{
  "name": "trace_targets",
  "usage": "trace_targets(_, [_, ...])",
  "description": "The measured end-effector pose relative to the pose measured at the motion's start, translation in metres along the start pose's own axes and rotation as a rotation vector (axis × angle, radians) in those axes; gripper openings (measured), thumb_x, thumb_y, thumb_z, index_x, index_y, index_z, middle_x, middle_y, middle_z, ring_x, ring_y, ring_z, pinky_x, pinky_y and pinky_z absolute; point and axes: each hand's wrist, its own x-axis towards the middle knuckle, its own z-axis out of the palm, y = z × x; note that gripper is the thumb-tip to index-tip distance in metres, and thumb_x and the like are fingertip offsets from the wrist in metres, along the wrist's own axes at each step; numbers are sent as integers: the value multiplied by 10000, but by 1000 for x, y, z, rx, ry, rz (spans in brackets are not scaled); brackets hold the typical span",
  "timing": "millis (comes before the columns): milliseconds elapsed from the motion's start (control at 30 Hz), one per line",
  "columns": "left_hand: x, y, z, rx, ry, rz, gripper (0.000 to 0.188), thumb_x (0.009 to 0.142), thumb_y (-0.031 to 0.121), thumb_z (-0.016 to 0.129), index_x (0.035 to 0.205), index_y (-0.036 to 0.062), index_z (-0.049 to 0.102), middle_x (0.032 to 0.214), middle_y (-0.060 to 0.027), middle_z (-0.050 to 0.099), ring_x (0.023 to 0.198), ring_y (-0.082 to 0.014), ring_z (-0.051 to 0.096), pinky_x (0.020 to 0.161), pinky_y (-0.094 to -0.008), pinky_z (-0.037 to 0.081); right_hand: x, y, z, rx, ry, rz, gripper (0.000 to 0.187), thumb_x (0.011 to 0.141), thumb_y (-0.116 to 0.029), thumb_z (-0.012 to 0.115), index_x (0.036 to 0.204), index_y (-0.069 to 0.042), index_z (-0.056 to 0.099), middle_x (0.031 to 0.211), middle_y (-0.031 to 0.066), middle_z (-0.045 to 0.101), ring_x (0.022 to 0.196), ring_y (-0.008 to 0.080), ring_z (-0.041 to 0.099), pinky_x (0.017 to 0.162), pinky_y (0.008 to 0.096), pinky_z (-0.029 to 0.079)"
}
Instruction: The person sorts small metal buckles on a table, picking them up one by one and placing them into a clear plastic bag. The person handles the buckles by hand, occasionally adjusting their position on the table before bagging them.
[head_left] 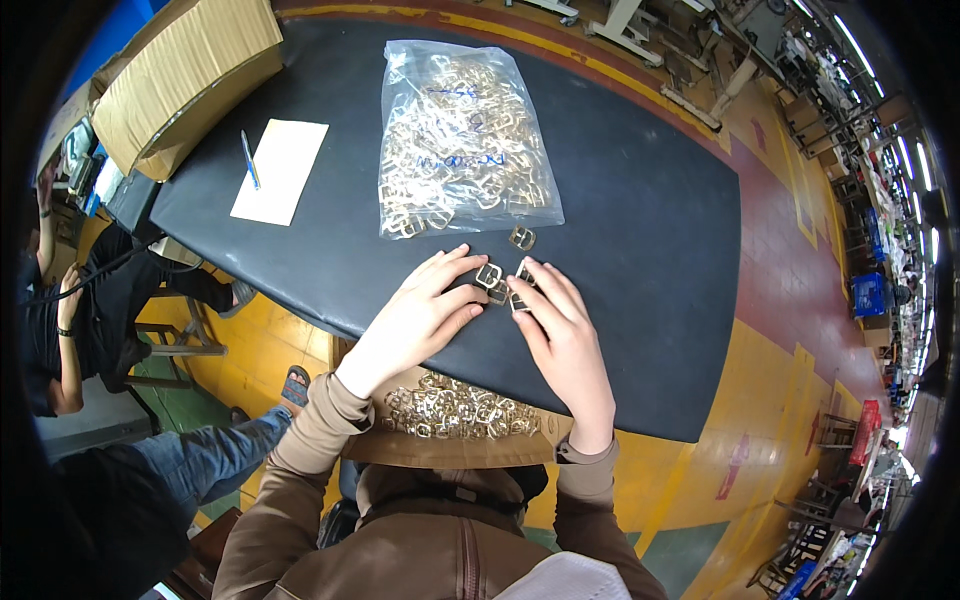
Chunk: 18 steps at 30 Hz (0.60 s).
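Several small metal buckles lie grouped on the black tabletop between my two hands. My left hand [425, 308] has its fingertips at the left edge of a buckle [488, 276], gripping it. From the other side, my right hand [562, 325] pinches a buckle [518, 301] between thumb and fingers, with another buckle partly hidden under its fingertips. A single loose buckle [522, 238] sits just beyond. Farther back is a clear plastic bag [465, 140] full of similar buckles, with blue handwriting on it.
An open cardboard box [480, 450] filled with buckles is against my body, below the table's near edge. A pen [249, 160] rests on a paper sheet [292, 165]; a cardboard carton [190, 80] stands at far left. Other people sit at the left.
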Motion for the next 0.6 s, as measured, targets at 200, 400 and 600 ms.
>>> trace_targets(200, [-6,-1,5,-49,81,-62,131,948,96,750,1066,51,718,1473,-137,617,1481,-380,491,1206,-502,414,-12,5,-7,106,-68,122,358,936,-67,749,1291,-51,711,1397,127,647,1324,340,596,1077,448,511])
trace_targets(400, [-5,-2,6,54,107,-83,312,931,107,756,1236,68,704,1491,-130,610,1494,-381,475,1232,-504,383,-22,10,-8,-51,-4,107,451,974,-73,713,1421,-68,655,1517,148,601,1437,375,526,1164,466,457])
trace_targets(600, [-4,1,5,114,16,-113,500,1011,95,639,1507,133,591,1605,-30,554,1548,-314,423,1306,-530,235,-64,-23,3,112,-324,-81,382,986,-25,668,1368,-29,690,1537,116,602,1428,324,561,1191,452,463])
